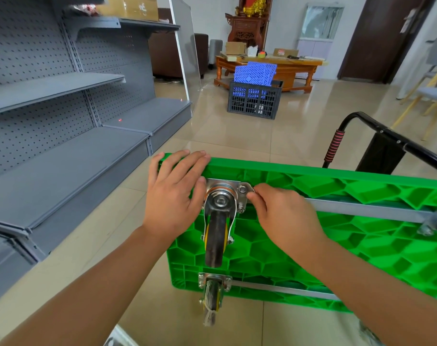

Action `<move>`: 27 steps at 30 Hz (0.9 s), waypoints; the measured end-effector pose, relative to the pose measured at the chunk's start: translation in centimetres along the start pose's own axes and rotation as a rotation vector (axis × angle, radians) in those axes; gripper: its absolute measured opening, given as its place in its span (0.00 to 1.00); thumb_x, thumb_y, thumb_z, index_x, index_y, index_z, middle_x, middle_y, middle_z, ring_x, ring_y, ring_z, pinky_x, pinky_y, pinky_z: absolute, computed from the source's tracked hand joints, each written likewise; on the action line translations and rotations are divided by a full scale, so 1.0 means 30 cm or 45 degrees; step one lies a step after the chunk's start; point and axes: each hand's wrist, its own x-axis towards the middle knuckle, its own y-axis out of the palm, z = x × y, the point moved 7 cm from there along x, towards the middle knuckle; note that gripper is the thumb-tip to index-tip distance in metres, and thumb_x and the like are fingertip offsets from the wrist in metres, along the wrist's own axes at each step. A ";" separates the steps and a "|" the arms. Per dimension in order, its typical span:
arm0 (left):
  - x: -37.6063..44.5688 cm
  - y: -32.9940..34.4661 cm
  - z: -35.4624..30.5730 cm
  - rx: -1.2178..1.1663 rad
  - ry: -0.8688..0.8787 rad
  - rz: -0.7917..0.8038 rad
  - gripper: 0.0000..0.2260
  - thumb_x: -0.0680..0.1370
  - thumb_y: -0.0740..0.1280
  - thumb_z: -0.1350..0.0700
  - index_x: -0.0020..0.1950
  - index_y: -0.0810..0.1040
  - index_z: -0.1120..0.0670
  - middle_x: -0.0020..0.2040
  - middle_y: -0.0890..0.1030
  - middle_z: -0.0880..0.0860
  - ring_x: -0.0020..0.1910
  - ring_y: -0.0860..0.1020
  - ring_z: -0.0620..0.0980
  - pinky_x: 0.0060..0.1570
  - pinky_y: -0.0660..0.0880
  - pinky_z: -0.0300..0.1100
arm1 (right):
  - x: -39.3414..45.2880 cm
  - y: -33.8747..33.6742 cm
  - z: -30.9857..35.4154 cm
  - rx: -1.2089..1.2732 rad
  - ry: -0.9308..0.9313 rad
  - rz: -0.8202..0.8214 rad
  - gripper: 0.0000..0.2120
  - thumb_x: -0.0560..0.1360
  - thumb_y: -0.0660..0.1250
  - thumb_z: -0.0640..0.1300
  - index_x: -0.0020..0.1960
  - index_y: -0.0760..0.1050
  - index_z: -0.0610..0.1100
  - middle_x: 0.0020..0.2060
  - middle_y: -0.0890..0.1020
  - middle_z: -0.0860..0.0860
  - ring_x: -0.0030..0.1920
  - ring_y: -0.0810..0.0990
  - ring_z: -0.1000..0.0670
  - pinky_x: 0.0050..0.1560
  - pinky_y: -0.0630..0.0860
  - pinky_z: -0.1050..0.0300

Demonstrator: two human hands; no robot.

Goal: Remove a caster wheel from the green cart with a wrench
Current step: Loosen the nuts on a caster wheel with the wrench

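The green cart (325, 221) stands on its side on the tiled floor (237, 136), its ribbed underside facing me and its black handle (377, 131) folded out beyond the top edge at the right. My left hand (173, 193) lies flat over the cart's upper left corner, fingers straight and spread across the rim, the thumb side touching the mounting plate (223, 186) of the upper caster (216, 236). My right hand (285, 216) curls its fingertips onto the plate's right-hand tab, beside the bolt (242, 189) at its top corner; whether they pinch a nut or only the plate edge I cannot tell. No wrench shows in either hand. The caster, a dark wheel with a yellow hub in a steel fork, hangs down from the plate, between my two wrists. A second caster (212, 298) sits just below it at the cart's lower left corner, and a metal rail (367, 211) runs rightward from under my right hand to another caster (434, 223), blurred at the frame's edge. Grey shelving (62, 146) with pegboard backing lines the left wall. Farther back on the floor stands a dark crate (253, 102) holding blue plastic grids (256, 72), in front of a low wooden counter (285, 66) carrying boxes.
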 end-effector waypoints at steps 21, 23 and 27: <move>-0.003 -0.002 0.001 -0.009 -0.006 -0.001 0.17 0.82 0.61 0.56 0.69 0.79 0.54 0.68 0.79 0.48 0.68 0.74 0.53 0.74 0.61 0.57 | -0.063 0.093 -0.055 0.723 0.290 0.152 0.13 0.84 0.60 0.48 0.42 0.74 0.47 0.31 0.80 0.52 0.29 0.79 0.55 0.33 0.74 0.61; -0.003 -0.001 0.001 -0.013 -0.007 0.001 0.17 0.82 0.61 0.56 0.69 0.79 0.54 0.67 0.79 0.48 0.68 0.74 0.53 0.74 0.60 0.57 | -0.062 0.112 -0.047 0.800 0.329 0.172 0.13 0.84 0.60 0.45 0.42 0.74 0.46 0.31 0.80 0.52 0.28 0.80 0.56 0.33 0.77 0.62; -0.002 0.002 0.003 -0.017 -0.007 0.010 0.17 0.82 0.61 0.56 0.69 0.79 0.54 0.68 0.79 0.48 0.68 0.74 0.53 0.74 0.60 0.56 | -0.059 0.133 -0.040 0.851 0.394 0.146 0.12 0.84 0.61 0.44 0.43 0.75 0.43 0.34 0.82 0.50 0.30 0.83 0.57 0.35 0.80 0.61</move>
